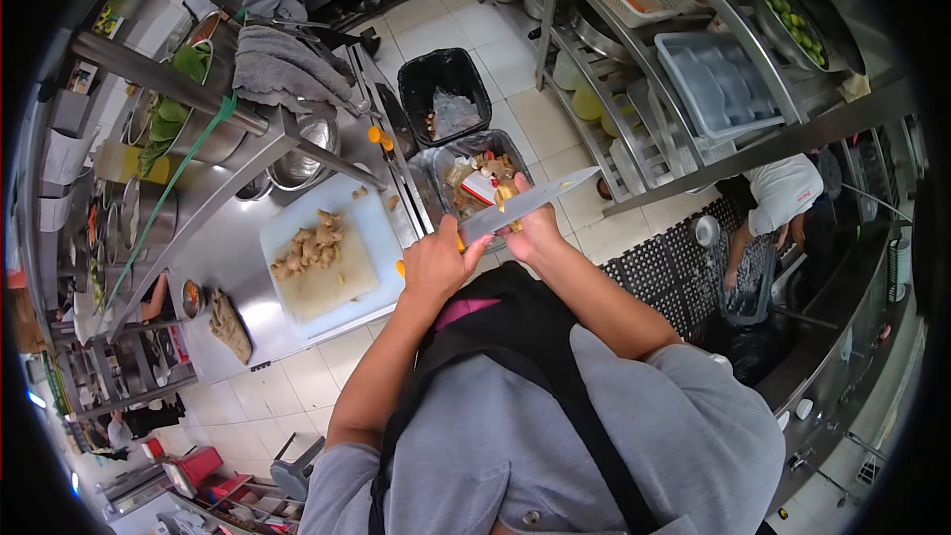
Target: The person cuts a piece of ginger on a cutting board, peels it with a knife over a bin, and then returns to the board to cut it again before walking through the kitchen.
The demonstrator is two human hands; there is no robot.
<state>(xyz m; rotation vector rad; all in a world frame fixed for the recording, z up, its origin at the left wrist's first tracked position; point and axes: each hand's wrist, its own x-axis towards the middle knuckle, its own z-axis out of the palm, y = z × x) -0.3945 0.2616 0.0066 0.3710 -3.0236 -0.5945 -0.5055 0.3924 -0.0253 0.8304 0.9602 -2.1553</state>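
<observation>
While working above the lined bin, best to angle the kitchen knife shallowly, left hand closed round its handle, right hand pinching the ginger piece beside the blade, and to tuck fingertips clear (more ginger roots on the cutting board).

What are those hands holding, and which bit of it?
The left hand holds a big knife by its orange handle. The right hand has a small yellowish piece, perhaps ginger, in its fingers.
</observation>
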